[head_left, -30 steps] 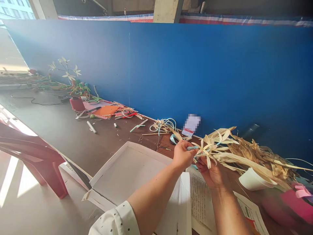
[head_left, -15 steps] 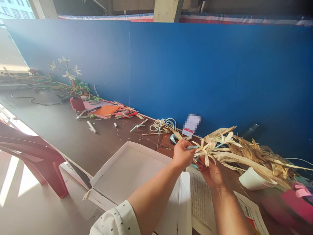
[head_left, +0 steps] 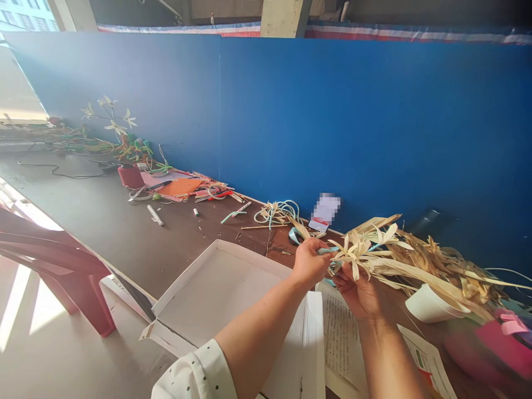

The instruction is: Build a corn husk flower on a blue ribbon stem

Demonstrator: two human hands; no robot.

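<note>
A pale dried-husk flower [head_left: 354,254] with long narrow petals sits between my hands, above the right end of the table. My left hand [head_left: 310,262] is closed in a pinch on light blue tape at the flower's stem side. Just below the petals, my right hand [head_left: 359,293] has its fingers curled round the flower's base and stem; the fingertips are partly hidden. A second husk flower [head_left: 388,237] with a blue stem lies just beyond. Behind my left hand stands a roll of light blue tape [head_left: 294,236].
An open white cardboard box [head_left: 236,288] lies under my left forearm, with printed sheets [head_left: 341,338] beside it. Dried husks [head_left: 440,260] and a tilted white cup [head_left: 434,305] are at right. A phone [head_left: 325,213] leans on the blue partition [head_left: 374,127]. A red chair [head_left: 62,260] stands left.
The flower has turned slightly and shifted a little to the right in my fingers. Both hands keep their hold in nearly the same place.
</note>
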